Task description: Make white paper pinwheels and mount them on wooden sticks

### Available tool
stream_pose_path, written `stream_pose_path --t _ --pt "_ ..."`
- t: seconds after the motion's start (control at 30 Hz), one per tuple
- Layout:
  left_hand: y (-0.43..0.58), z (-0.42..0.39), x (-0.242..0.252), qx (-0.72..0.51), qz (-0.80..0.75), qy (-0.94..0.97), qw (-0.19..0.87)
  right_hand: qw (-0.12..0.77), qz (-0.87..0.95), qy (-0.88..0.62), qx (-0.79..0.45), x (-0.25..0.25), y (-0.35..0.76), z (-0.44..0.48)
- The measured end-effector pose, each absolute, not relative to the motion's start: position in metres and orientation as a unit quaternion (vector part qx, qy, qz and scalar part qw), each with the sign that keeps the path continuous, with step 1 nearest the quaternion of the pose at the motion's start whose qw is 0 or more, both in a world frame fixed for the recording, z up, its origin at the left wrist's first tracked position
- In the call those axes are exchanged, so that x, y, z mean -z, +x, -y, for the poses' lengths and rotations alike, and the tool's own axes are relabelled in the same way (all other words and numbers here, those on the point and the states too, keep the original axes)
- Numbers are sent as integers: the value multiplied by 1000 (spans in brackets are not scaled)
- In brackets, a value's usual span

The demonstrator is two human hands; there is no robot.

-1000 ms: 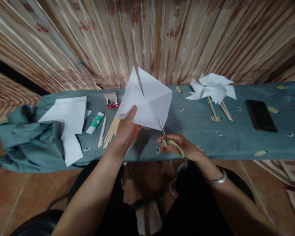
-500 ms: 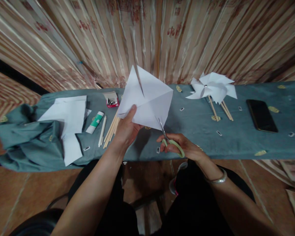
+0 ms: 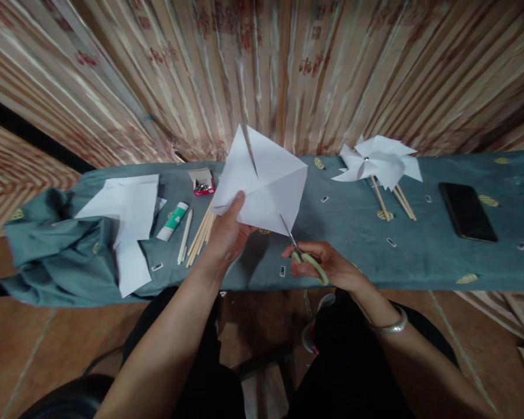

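Observation:
My left hand (image 3: pixel 233 227) pinches a white sheet of paper (image 3: pixel 273 177) near its left corner, thumb on top and fingers underneath. The sheet is held up over the table, with creases across it and a long slit running in from its top corner. In my right hand (image 3: pixel 318 259) is a pair of scissors (image 3: pixel 309 262) with pale green handles. Their blades meet the paper at its lower right corner, one blade lying over the sheet; the other blade is partly hidden.
Left on the cloth-covered table (image 3: pixel 353 256) lie paper scraps (image 3: pixel 133 209), a glue stick (image 3: pixel 173 221), a white pen (image 3: pixel 184 237), wooden sticks (image 3: pixel 199 238) and a small red box of metal pins (image 3: pixel 203 183). Paper pinwheels (image 3: pixel 378 160) and a phone (image 3: pixel 468 211) lie to the right.
The view has shifted slightly, so the whole scene sits a little lower. The scissors remain at the paper's lower right corner, and both hands keep their holds.

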State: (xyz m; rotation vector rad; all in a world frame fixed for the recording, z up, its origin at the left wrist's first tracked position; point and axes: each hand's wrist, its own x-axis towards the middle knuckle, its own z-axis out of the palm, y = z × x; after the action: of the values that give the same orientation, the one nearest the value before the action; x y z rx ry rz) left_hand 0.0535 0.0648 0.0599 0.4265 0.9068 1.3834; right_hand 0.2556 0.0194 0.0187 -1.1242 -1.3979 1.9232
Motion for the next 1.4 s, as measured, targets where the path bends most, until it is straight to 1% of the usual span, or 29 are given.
stream_pose_path --t 0.8,1.17,1.4 --pt "51 -66 -61 -620 -392 190 653 270 447 -439 -731 -22 250 -17" --pt "58 -61 -60 -598 -415 191 658 264 498 -452 -691 -24 250 -18" --pt "58 -62 -59 -594 -418 198 658 261 486 -461 -695 -26 249 -18"
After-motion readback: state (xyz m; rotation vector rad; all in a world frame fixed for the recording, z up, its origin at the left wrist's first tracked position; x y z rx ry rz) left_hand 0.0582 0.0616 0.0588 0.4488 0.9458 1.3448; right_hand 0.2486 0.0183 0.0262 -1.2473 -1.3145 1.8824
